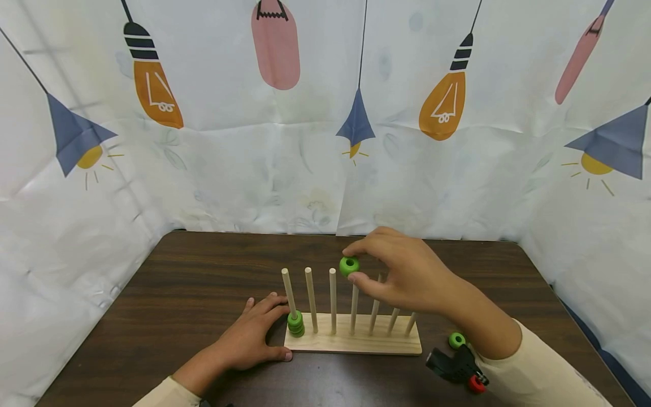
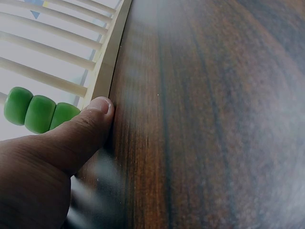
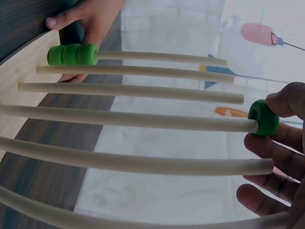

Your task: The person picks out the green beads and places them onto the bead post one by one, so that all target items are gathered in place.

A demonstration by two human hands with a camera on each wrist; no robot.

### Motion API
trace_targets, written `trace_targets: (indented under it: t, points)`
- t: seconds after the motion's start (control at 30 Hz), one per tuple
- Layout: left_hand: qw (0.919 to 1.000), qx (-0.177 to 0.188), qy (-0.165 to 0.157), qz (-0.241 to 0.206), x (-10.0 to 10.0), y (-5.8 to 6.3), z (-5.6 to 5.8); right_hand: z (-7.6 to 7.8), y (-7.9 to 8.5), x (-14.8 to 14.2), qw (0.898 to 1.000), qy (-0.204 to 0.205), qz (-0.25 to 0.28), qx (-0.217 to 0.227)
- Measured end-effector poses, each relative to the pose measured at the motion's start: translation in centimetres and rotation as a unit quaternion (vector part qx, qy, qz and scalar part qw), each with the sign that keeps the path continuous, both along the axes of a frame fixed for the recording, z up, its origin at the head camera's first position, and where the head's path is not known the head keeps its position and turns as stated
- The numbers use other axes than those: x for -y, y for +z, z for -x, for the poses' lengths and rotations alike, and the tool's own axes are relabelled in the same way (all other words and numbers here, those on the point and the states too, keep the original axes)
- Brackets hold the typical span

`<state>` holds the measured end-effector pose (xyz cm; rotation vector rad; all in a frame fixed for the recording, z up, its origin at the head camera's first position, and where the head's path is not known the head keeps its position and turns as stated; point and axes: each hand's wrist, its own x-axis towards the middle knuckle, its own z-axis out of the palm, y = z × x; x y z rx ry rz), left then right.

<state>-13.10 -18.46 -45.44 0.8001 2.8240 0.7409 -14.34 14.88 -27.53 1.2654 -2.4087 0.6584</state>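
A wooden peg board [image 1: 351,341] with several upright pegs stands on the table. Three green beads [image 2: 40,111] are stacked on its leftmost peg. My left hand [image 1: 254,333] holds the board's left end, the thumb against the front edge and the fingers toward the back. My right hand [image 1: 407,268] pinches a green bead [image 3: 265,117] between thumb and fingers, at the tip of the fourth peg [image 3: 143,120] from the left. The bead's hole faces the peg; whether the tip is inside it, I cannot tell. The hand partly hides the right-hand pegs in the head view.
A loose green bead [image 1: 456,340] lies right of the board. Closer to me is a red bead [image 1: 476,384], partly hidden by the black wrist camera [image 1: 455,364]. Behind the brown table [image 1: 213,265] hangs a printed white curtain [image 1: 315,169].
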Motion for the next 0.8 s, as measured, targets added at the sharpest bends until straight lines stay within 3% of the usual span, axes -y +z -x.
trace_targets:
  t: [0.43, 0.8]
  points:
    - [1.0000, 0.000, 0.001, 0.002, -0.1, 0.2, -0.1, 0.0, 0.0, 1.2, 0.999, -0.013, -0.017, 0.025]
    - [1.0000, 0.003, 0.005, 0.003, -0.1, -0.1, 0.0, 0.0, 0.3, 2.3, 1.000, -0.005, -0.018, 0.019]
